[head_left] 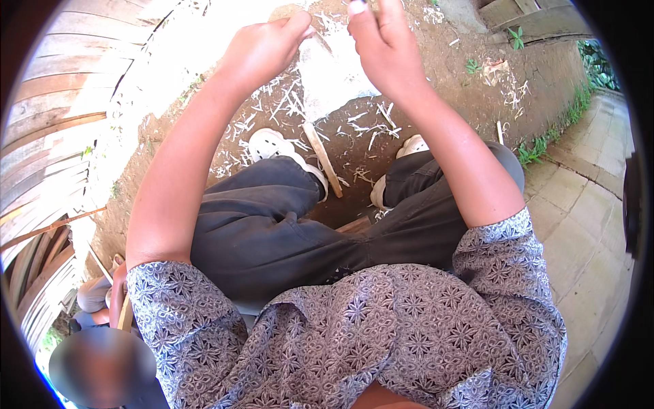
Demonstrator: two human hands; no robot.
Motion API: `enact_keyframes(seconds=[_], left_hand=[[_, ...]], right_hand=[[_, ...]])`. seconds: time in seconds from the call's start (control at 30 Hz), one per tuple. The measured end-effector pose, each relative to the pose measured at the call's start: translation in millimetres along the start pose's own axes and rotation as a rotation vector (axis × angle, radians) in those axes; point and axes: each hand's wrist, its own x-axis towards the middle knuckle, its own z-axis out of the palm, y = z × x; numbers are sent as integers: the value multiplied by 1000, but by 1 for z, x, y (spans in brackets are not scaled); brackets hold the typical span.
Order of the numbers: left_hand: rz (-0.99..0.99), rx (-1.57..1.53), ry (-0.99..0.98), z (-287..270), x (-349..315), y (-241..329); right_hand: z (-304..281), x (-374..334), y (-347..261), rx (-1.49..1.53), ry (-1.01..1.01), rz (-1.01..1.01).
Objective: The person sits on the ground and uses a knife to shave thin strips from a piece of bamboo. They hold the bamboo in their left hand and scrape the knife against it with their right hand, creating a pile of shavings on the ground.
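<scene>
My left hand [269,49] is raised at the top of the head view, its thumb and fingers pinched together. A thin brown sliver [320,42] shows by its fingertips, but I cannot tell whether it is held. To the right, my right hand [387,54] is closed with the thumb up. Something dark shows by that thumb at the upper edge, too cut off to name. Between and below the hands a whitish sheet [334,85] lies on the ground. From its lower edge a flat wooden stick [321,160] runs down between my feet.
Pale wood shavings [283,102] litter the brown soil around my light clogs [269,144]. Wooden slats [75,68] stand at the left. Paving [572,198] lies at the right beyond some grass [575,112]. Another person [102,368] is at the lower left.
</scene>
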Motion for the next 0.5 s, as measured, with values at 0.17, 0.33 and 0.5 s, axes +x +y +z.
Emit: enact_keyframes(seconds=[0.17,0.33,0.5], left_hand=[[41,-26,47,3,4,4],[-10,22,0,-2,1,1],[24,-18,12,5,6,5]], right_hand=[[11,-25,62,-318,-306,185],[4,-3,2,-106,-113,32],[11,-33,100,-356,-346,182]])
